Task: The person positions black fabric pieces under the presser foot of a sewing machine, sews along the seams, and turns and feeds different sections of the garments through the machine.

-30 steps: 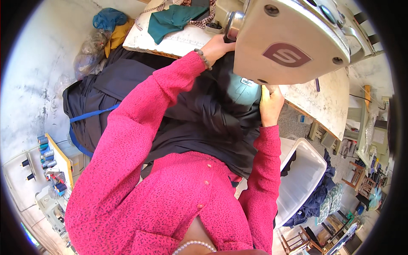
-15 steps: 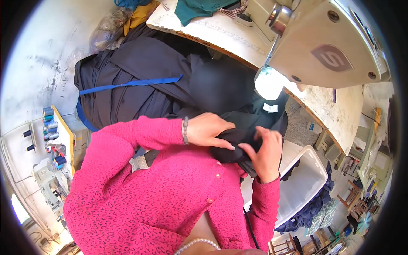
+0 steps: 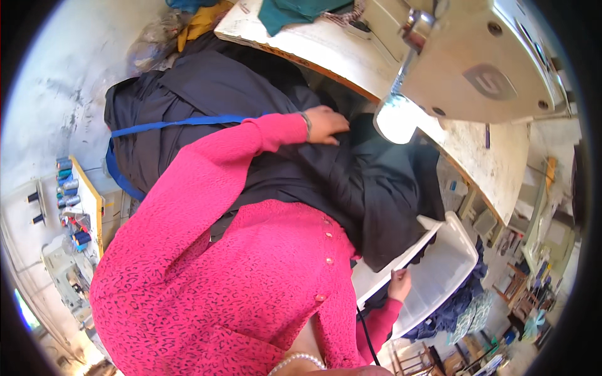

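My left hand (image 3: 327,124) reaches across the dark garment cloth (image 3: 301,182) on my lap. It lies on the cloth near the table edge, fingers stretched to the right. Lower down on the right, my right hand (image 3: 399,285) is closed beside the white plastic bin (image 3: 461,247). Whatever it may hold is too small to make out. A fold of the black cloth (image 3: 392,219) hangs over the bin's near side. A blue strip (image 3: 182,124) runs across the dark cloth at the left, partly under my left sleeve.
A sewing machine head (image 3: 489,69) with a bright lamp (image 3: 396,119) overhangs the white worktable (image 3: 338,59) at the upper right. Green cloth (image 3: 295,14) lies on it. Thread spools (image 3: 69,188) stand on a shelf at the left. Dark blue cloth (image 3: 445,319) hangs below the bin.
Both hands have let go of the black cloth they were handling together. My left hand has moved up toward the table; my right has dropped to the bin. The cloth has spread out.
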### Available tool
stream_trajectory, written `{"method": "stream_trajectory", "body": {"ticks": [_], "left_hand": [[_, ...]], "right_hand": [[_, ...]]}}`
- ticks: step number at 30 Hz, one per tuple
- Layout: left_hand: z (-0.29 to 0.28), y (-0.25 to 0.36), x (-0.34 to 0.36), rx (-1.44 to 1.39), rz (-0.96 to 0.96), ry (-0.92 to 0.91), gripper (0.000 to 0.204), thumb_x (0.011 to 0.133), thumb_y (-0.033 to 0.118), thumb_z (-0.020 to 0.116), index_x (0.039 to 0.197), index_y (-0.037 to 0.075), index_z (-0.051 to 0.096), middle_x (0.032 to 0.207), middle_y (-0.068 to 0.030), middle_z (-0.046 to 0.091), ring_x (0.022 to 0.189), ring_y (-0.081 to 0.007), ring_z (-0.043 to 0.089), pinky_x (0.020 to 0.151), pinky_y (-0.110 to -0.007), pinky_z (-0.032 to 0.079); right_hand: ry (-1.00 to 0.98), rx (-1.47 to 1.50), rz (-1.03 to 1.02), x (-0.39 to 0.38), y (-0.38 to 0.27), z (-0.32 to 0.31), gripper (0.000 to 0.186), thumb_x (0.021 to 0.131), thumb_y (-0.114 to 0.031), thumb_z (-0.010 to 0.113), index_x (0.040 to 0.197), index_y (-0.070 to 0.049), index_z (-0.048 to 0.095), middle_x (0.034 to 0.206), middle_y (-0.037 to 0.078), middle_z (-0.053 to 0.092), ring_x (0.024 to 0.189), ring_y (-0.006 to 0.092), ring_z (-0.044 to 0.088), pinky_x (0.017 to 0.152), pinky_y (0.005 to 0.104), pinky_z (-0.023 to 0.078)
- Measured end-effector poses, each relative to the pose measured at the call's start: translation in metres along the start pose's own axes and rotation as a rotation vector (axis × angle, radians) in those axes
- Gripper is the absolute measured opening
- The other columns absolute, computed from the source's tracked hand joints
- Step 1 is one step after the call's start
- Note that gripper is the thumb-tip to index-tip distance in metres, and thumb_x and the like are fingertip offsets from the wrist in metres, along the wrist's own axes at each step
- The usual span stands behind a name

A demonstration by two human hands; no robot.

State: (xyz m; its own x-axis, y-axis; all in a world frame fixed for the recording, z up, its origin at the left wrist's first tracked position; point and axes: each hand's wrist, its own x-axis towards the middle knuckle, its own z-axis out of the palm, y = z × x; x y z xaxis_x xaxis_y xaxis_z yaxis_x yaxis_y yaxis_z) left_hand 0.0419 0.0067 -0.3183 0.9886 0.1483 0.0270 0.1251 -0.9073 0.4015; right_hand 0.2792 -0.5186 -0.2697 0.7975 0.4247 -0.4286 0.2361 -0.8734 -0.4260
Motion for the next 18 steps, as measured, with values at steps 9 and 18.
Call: {"method": "stream_trajectory", "body": {"ticks": [9, 18], "left_hand": [[-0.017, 0.026, -0.046, 0.142, -0.066, -0.268, 0.030, 0.082, 0.023, 0.053, 0.109, 0.009, 0.053, 0.080, -0.0103, 0.064, 0.074, -0.0282, 0.064, 0.068, -0.042, 0.049], [-0.256, 0.029, -0.088, 0.708, -0.102, 0.361, 0.024, 0.080, 0.028, 0.059, 0.097, 0.012, 0.058, 0.068, -0.0061, 0.056, 0.063, -0.0252, 0.060, 0.054, -0.036, 0.048]], "right_hand": [[0.162, 0.219, -0.737, 0.018, -0.240, 0.021, 0.027, 0.089, -0.011, 0.060, 0.112, 0.003, 0.056, 0.113, 0.016, 0.061, 0.111, 0.0313, 0.056, 0.094, 0.0370, 0.041], [-0.275, 0.206, -0.685, 0.028, -0.245, 0.061, 0.045, 0.094, -0.023, 0.053, 0.127, 0.005, 0.043, 0.121, 0.028, 0.054, 0.113, 0.0419, 0.052, 0.096, 0.0403, 0.039]]}}
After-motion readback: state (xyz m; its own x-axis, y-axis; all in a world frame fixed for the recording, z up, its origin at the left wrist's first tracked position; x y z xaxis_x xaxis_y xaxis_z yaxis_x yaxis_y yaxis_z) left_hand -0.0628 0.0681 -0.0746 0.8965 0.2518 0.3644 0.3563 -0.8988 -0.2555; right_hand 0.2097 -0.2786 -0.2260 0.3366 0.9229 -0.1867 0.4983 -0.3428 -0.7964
